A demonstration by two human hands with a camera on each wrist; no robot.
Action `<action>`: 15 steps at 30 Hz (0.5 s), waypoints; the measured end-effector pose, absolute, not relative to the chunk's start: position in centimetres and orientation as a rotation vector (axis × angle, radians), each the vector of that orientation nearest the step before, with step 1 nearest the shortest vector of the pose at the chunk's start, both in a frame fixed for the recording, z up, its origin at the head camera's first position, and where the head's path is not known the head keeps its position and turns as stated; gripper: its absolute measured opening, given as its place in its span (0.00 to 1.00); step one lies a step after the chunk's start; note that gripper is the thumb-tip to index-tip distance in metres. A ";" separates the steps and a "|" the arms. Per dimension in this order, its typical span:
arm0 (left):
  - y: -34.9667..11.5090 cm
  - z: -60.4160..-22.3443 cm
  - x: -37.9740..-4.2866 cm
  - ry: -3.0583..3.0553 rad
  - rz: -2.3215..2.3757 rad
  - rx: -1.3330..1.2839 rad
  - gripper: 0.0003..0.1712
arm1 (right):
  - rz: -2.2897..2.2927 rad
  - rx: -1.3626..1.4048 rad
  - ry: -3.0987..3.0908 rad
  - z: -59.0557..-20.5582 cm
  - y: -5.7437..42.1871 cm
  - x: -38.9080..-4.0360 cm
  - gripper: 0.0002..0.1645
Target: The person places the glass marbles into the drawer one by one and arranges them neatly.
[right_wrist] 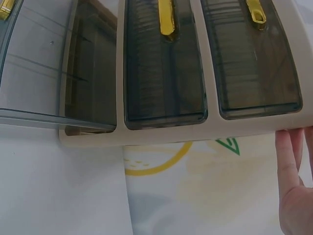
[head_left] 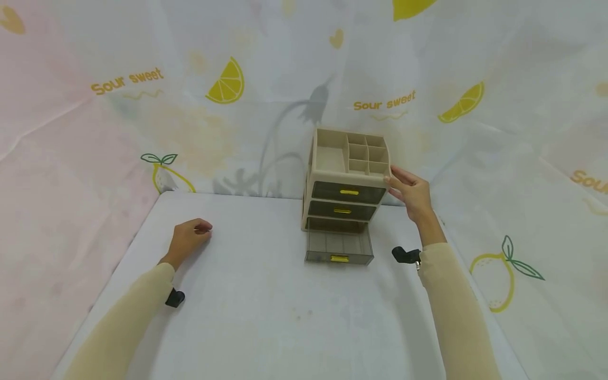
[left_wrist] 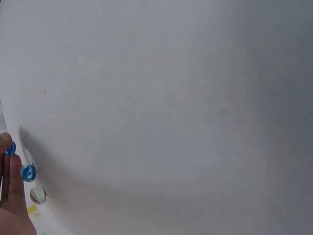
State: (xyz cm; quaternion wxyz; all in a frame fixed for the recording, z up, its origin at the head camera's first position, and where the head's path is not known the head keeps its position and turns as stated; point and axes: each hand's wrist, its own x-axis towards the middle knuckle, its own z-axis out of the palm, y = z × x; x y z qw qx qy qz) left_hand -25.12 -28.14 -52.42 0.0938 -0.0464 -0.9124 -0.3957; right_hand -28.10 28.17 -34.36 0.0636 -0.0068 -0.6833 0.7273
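Observation:
A beige desktop organizer (head_left: 349, 177) with three smoky drawers stands at the back of the table. Its bottom drawer (head_left: 339, 244) is pulled out, with only bare dividers showing inside. The two upper drawers are closed. My right hand (head_left: 412, 194) touches the organizer's upper right side, its fingers (right_wrist: 287, 161) straight against the frame. At the table's left, my left hand (head_left: 189, 237) pinches a blue marble (left_wrist: 11, 148) between thumb and fingertips. Beside those fingers show a blue-and-white marble (left_wrist: 28, 172) and a clear marble (left_wrist: 38, 195); the head view hides all three.
The organizer's top has several open compartments (head_left: 331, 158). A white table (head_left: 266, 306) spreads between the arms. Behind and around it hangs a lemon-print cloth (head_left: 266, 121), with a plant-like shadow on it left of the organizer.

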 end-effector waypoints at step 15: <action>-23.0 -51.5 -26.1 -2.655 -1.342 -0.254 0.10 | 2.165 -0.038 -2.093 -34.7 28.3 -28.5 0.34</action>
